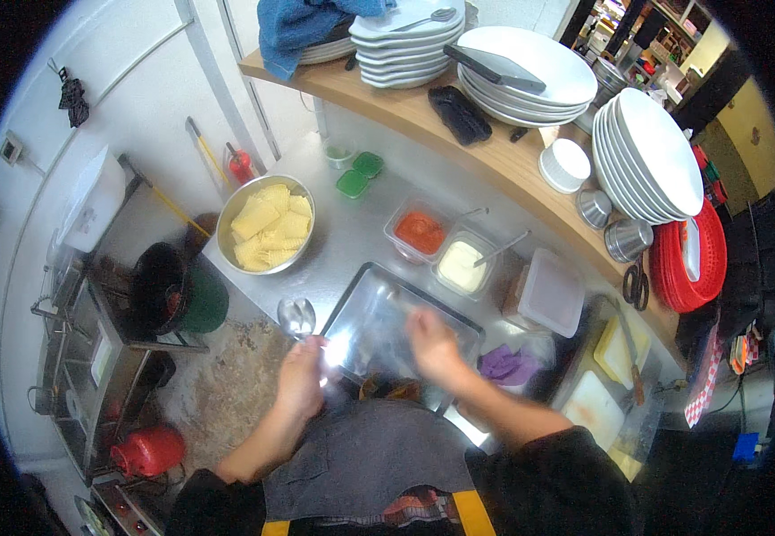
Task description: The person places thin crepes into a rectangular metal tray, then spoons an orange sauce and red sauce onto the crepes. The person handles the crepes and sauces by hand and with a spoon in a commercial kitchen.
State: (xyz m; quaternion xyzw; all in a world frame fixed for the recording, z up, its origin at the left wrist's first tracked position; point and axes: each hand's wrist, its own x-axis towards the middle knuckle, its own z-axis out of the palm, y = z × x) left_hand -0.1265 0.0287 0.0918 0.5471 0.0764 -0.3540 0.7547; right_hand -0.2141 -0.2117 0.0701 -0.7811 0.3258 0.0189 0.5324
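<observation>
Left hand (pixel 301 375) closed around handle of metal spoon (pixel 296 316), bowl of spoon just off tray's left corner. Right hand (pixel 432 344) (blurred) flat over empty steel tray (pixel 379 308) on steel surface (pixel 352 228); fingers' spread: cannot tell. Step judged: readying tray. Next move likely calls for spoon reaching red sauce tub (pixel 420 232) beyond tray.

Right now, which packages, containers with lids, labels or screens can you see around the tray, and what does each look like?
Lidded tub: right of the metal tray, square, clear with a white lid.
Two small green-lidded tubs: back of the counter, squarish.
Red canister: on the floor at lower left, rounded.
Wall socket plate: far left wall, small, white.
No screens or readable labels are visible.
</observation>
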